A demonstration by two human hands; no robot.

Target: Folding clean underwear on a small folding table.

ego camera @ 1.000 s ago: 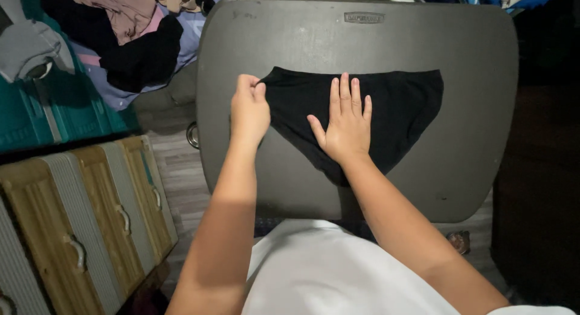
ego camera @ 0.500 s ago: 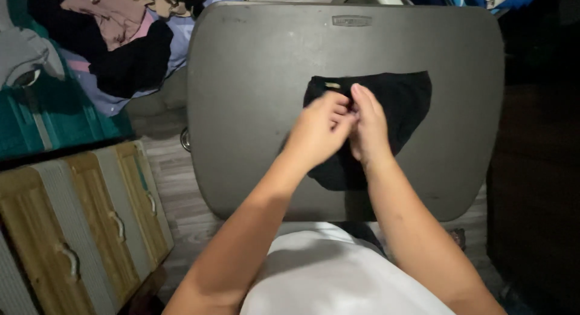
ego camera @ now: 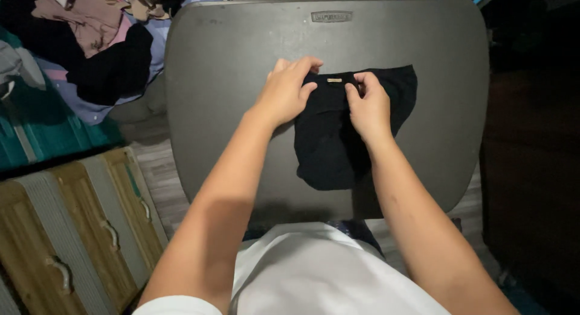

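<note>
Both hands pinch the top edge of the black fabric underwear (ego camera: pixel 338 140): left hand (ego camera: pixel 284 91) at its left corner, right hand (ego camera: pixel 368 106) mid-edge; the garment hangs toward the person on the grey plastic table (ego camera: pixel 229 61).

Home laundry spot: clothes pile (ego camera: pixel 90 43), folding table (ego camera: pixel 241 79), drawers (ego camera: pixel 78 230).

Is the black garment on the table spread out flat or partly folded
Partly folded. The black garment has its left side turned in over the middle, showing a small tag, with both the left hand and right hand pinching its top edge on the grey table.
</note>
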